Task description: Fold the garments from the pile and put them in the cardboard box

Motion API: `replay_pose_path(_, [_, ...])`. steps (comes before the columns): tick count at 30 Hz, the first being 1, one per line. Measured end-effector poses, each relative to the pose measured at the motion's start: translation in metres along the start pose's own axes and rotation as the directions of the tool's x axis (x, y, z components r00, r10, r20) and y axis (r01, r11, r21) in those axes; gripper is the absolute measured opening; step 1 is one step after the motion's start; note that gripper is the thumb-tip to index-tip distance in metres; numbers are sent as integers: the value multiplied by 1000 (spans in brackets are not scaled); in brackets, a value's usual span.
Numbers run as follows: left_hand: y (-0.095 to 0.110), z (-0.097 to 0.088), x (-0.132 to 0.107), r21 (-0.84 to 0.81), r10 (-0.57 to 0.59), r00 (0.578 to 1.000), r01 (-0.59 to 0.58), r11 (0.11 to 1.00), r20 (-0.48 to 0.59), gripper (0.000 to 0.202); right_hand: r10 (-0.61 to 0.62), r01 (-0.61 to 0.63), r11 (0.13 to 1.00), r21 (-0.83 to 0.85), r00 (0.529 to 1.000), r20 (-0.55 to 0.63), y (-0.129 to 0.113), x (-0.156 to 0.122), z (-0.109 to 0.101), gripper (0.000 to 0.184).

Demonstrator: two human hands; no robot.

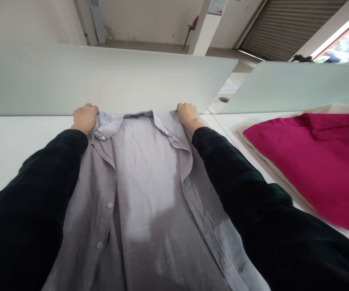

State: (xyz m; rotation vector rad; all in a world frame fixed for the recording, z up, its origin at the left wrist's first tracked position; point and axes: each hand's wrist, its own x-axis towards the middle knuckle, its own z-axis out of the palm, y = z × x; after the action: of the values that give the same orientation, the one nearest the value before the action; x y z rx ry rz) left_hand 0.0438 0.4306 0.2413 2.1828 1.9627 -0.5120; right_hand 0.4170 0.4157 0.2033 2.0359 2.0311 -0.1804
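No text can be read. A small dark label [137, 115] sits inside the shirt [150, 169] at the back of the neck, its marking too small and blurred to make out. High on the white pillar [204, 34] is a sheet [216, 6] with little coloured patches near its lower edge, its print likewise too small to read

Both arms [47, 182] lie outstretched, fingers [93, 108] curled tightly

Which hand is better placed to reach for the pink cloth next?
Probably the right hand: it grips the gray shirt at the shoulder nearer the pink cloth, while the left hand holds the opposite shoulder, farther away.
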Motion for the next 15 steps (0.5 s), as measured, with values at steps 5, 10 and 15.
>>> replay_pose_path(5, [4,7,4,7,-32,999,31,999,45,47,0,1,1000,19,1000,-14,-2,4,15,37])
replay_pose_path(10, [12,10,11,3,-73,997,73,997,34,43,23,-22,999,48,1000,-4,-9,12,17,38])
replay_pose_path(15, [10,6,3,-43,-142,990,141,989,-7,46,54,-61,995,73,993,106,-10,8,-2,37])
